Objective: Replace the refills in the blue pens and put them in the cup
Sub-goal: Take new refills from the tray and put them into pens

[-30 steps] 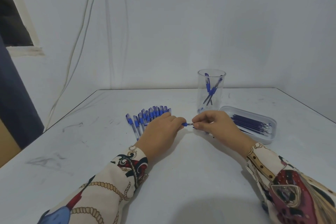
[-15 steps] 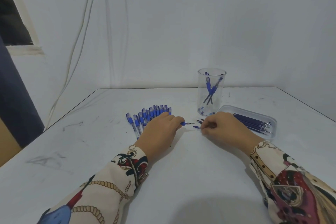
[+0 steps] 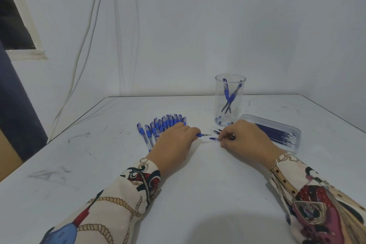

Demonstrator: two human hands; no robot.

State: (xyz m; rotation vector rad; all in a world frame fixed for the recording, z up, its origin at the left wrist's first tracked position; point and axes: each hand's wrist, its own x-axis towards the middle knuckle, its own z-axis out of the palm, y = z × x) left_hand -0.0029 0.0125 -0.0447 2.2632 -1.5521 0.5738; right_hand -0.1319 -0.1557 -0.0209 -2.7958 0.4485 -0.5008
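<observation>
**Loose tip piece may roll away**

Left hand [image 3: 176,140] grips the opened blue pen [image 3: 203,135] on the table [image 3: 198,194]; right hand [image 3: 243,140] fingers pinch its small tip piece [image 3: 213,139]. A slip could send it rolling. The cup [image 3: 230,99] stands just behind.
</observation>
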